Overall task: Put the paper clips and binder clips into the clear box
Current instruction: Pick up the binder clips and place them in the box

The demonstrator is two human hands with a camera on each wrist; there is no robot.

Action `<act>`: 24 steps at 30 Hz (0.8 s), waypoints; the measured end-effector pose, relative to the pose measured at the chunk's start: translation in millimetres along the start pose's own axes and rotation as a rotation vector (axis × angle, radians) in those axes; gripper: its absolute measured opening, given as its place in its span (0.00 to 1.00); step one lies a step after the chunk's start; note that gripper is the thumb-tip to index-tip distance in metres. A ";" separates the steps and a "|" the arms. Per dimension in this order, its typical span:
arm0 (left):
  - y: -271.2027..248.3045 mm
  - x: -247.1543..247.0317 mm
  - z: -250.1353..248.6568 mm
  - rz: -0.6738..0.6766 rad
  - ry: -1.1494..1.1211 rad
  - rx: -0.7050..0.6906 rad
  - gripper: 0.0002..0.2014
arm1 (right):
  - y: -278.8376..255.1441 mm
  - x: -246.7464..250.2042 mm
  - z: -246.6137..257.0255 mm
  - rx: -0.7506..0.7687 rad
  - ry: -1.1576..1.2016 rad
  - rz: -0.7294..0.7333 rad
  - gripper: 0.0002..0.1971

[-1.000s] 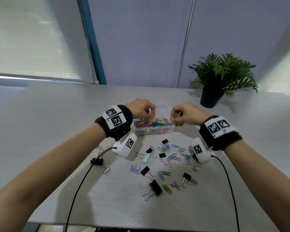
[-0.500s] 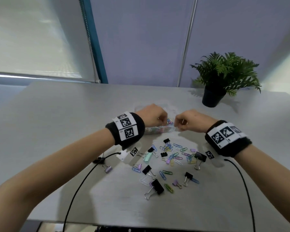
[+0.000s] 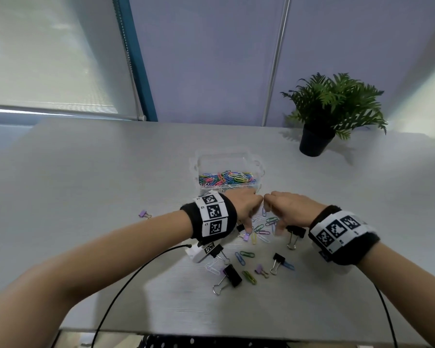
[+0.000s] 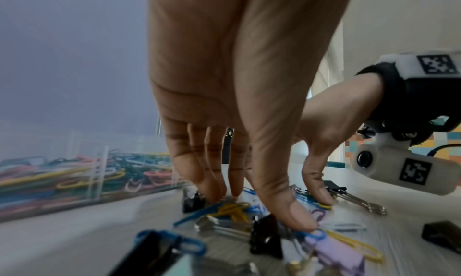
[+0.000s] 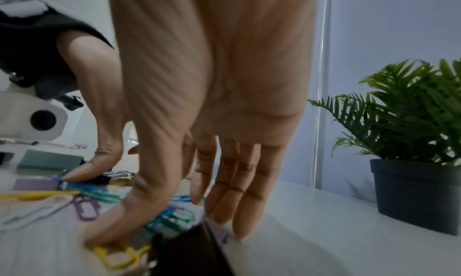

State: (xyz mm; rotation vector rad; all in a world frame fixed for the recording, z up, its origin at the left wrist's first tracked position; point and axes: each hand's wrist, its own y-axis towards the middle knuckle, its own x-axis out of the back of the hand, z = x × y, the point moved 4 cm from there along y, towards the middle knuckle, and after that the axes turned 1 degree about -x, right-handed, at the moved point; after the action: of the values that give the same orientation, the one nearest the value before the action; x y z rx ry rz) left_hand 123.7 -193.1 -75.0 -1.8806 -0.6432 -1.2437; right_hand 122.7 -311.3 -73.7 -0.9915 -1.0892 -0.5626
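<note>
My left hand (image 3: 246, 205) is down on the loose pile, fingers straight, tips touching clips on the bench (image 3: 111, 187); thumb tip rests by a lilac binder clip (image 3: 246, 236). Nothing gripped. My right hand (image 3: 286, 209) sits just beside it, knuckles nearly touching, fingers also straight and pointing down, thumb tip on a yellow paper clip (image 5: 117, 254), nothing gripped either.

Under and between both hands: the scattered paper clips (image 3: 260, 228), green, blue, yellow, purple, white. A black binder clip (image 3: 295, 233) lies just by my right thumb. Nearer to me than the hands lie more black binder clips (image 3: 232, 275), a small one (image 3: 278, 259) and a little purple one (image 3: 260, 269). Another purple binder clip (image 3: 143, 214) sits well apart, out past my left wrist.

Just beyond the hands stands the clear box (image 3: 229, 172), open, already holding a layer of mixed-colour paper clips.

Wristbands (image 3: 212, 216) on both wrists carry black-and-white square marker codes; no readable words. A potted plant (image 3: 334, 109) stands far beyond my right hand.
</note>
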 end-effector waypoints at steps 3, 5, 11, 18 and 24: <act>-0.8 0.4 1.8 0.002 -0.012 0.008 0.21 | 5.8 2.8 6.5 0.020 0.057 -0.029 0.19; -0.7 0.7 3.2 -0.009 -0.053 0.013 0.15 | 9.7 3.1 9.4 0.015 0.055 -0.042 0.17; -6.3 1.9 6.4 -0.016 -0.110 -0.011 0.06 | 6.3 2.3 9.6 0.027 0.055 -0.070 0.07; -6.7 2.8 8.2 -0.026 -0.078 -0.048 0.06 | -0.3 0.4 10.1 0.021 0.026 -0.122 0.12; -10.2 12.2 22.1 -0.036 -0.318 -0.031 0.05 | -3.0 -8.0 13.0 -0.036 0.020 -0.103 0.08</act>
State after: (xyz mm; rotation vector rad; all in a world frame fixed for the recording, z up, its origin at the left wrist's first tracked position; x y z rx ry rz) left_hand 132.4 -169.1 -65.4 -2.1222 -0.8316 -0.9880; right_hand 111.1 -302.0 -78.3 -0.9627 -1.1207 -0.6766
